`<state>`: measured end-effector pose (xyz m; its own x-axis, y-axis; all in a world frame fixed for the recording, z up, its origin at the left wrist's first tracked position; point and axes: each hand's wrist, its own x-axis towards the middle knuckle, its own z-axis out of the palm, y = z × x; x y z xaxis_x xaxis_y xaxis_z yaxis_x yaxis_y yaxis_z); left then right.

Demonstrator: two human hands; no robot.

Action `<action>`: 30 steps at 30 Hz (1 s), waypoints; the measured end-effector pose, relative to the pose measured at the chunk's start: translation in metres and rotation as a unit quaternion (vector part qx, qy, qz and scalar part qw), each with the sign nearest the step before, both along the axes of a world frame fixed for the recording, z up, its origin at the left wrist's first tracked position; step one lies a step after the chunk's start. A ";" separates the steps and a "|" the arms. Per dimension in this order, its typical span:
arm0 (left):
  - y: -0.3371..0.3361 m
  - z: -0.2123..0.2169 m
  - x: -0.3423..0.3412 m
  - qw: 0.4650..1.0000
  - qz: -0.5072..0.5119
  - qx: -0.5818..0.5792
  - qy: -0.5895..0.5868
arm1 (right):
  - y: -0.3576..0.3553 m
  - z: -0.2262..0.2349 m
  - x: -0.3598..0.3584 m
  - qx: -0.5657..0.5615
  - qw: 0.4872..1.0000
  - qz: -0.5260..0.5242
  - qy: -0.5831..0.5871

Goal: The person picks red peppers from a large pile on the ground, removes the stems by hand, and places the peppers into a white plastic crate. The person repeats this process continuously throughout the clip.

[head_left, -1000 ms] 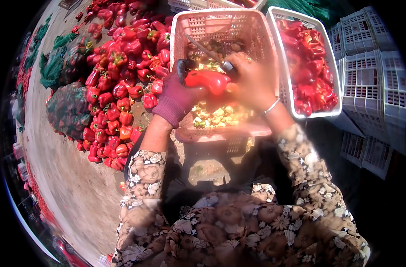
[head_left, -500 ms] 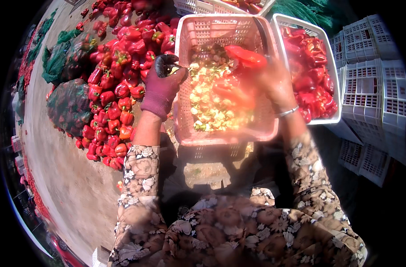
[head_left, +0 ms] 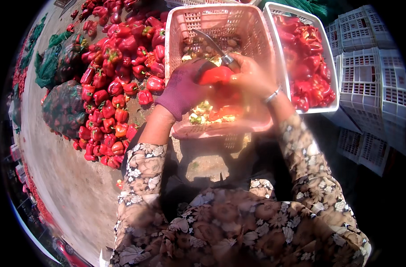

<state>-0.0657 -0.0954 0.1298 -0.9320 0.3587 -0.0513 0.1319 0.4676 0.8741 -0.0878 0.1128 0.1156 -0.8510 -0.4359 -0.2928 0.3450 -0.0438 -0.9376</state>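
My left hand [head_left: 185, 84], in a purple glove with black on it, is closed round a red bell pepper [head_left: 217, 75] over the pink crate [head_left: 168, 53]. Bare and wearing a bracelet, my right hand [head_left: 252, 79] meets it from the other side. It grips a knife [head_left: 209, 42] whose curved blade points away to the upper left, and its fingers touch the pepper too. Blur hides where the fingers end and how far the pepper is cut. Pale pepper cores [head_left: 201, 112] and a red piece [head_left: 225, 112] lie in the crate below.
A white crate [head_left: 330, 66] of opened red peppers stands close on the right. Stacked white crates [head_left: 361, 84] rise beyond it. Left of me, whole red peppers [head_left: 109, 111] are heaped on the ground beside filled green net sacks [head_left: 65, 109].
My left hand has moved right from the crate's left rim and now holds the pepper. The right hand has come left to meet it, and the knife blade now points upper left.
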 end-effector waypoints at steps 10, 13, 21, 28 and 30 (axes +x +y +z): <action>0.001 -0.012 0.001 0.975 0.202 0.095 -0.009 | 0.008 0.025 -0.003 0.081 0.996 -0.010 -0.022; 0.000 -0.016 0.004 0.958 0.237 0.161 0.001 | 0.001 0.016 -0.002 0.030 0.999 -0.012 -0.008; 0.004 -0.026 0.001 0.894 0.314 0.299 -0.115 | -0.013 0.024 0.015 0.063 0.988 -0.119 0.072; -0.039 -0.036 -0.016 0.860 0.380 0.327 -0.098 | 0.012 0.036 0.024 0.139 0.972 -0.158 0.109; -0.034 -0.048 -0.023 0.858 0.381 0.330 -0.097 | 0.017 0.033 0.026 0.205 0.952 -0.164 0.155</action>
